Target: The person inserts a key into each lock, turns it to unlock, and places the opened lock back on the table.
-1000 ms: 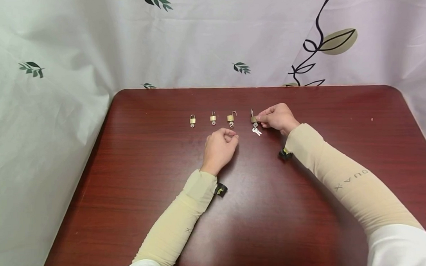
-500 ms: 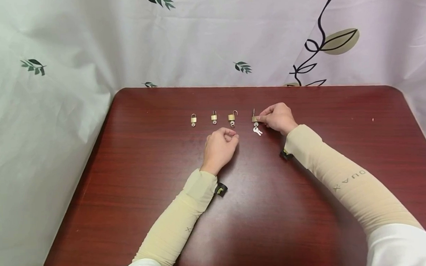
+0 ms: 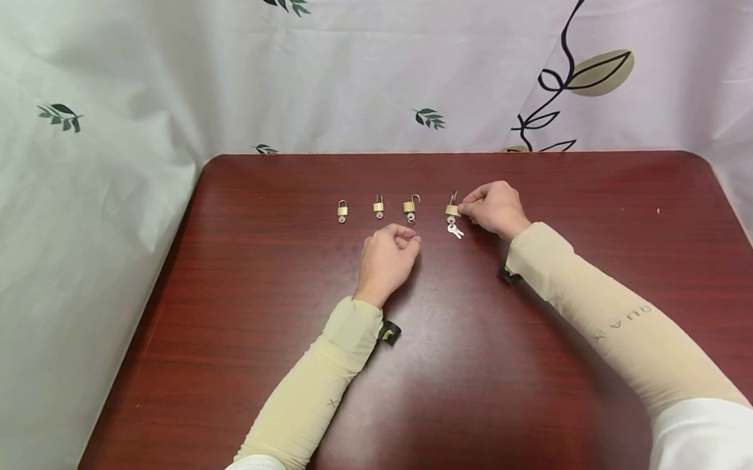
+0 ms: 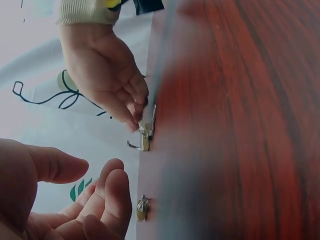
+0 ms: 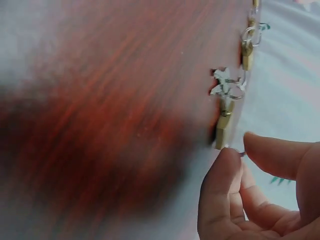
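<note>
At the right end of a row of small brass padlocks, my right hand point(image 3: 495, 206) pinches the side of a padlock point(image 3: 452, 210) with thumb and fingertips. Its shackle stands up, tilted to the right, and a ring of silver keys point(image 5: 221, 80) hangs from its keyhole end. My left hand point(image 3: 390, 257) holds nothing, its fingers loosely curled, just in front of the neighbouring padlock point(image 3: 409, 207). That one has its shackle swung out and a key in its bottom. In the right wrist view, a fingertip overlaps the end of the held padlock.
Farther left lie two more padlocks, one point(image 3: 378, 207) with a raised shackle and one point(image 3: 342, 212) at the row's end, each with a key. They lie on a dark red wooden table point(image 3: 481, 370). A white leaf-patterned curtain point(image 3: 346, 70) hangs behind it.
The held padlock's shackle has turned from upright to leaning right, and my right fingertips have shifted slightly right along its edge. My left hand stays nearly still.
</note>
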